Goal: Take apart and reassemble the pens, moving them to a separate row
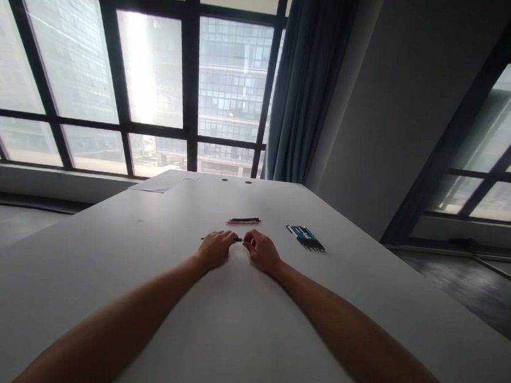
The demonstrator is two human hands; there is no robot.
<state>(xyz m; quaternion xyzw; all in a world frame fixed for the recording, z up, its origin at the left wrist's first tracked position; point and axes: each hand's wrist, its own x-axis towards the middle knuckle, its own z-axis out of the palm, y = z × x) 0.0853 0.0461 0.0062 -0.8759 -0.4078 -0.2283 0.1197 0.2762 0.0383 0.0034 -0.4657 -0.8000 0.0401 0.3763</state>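
A slim dark pen [239, 240] lies level between my two hands, low over the white table. My left hand [216, 247] is closed around its body, and a thin end pokes out to the left of the fingers. With thumb and fingers pinched, my right hand [260, 250] grips the pen's right end. Whether a separate cap is in those fingers is too small to tell. Just beyond my hands lie a few pens [243, 220], dark and orange-pink. To the right of my right hand, several pens [305, 238] in black, blue, white and green lie side by side.
White paper sheets [163, 181] lie at the table's far left. Two dark round discs [236, 181] sit near the far edge of the white table [174, 327]. Behind stand large windows and a blue curtain [303, 89].
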